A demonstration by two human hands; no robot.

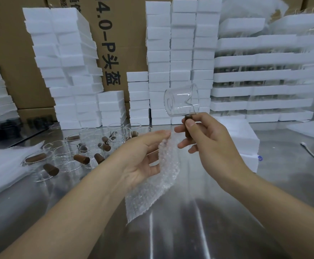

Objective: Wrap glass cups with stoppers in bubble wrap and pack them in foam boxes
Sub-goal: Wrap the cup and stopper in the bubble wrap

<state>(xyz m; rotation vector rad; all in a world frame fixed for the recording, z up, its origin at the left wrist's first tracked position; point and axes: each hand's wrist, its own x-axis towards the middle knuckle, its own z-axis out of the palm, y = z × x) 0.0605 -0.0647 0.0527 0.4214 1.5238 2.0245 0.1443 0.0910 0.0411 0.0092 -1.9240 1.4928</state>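
Head view: the right hand [208, 139] pinches the brown stopper [188, 128] of a glass cup [180, 101] above the steel table [208, 230] — cup empty, on its side, long axis level, base leftward, mouth rightward; the left hand [139, 156] grips a bubble wrap sheet [163, 180] hanging just beside it; closed foam boxes [182, 53] stand stacked behind — their contents hidden.

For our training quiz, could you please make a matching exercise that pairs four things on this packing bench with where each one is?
Things:
1 glass cup
2 bubble wrap
3 white cable
4 foam boxes

Places:
A stacked along the back
B lying on the table, far right
C held up by the right hand
D held by the left hand

Pairs: 1-C, 2-D, 3-B, 4-A
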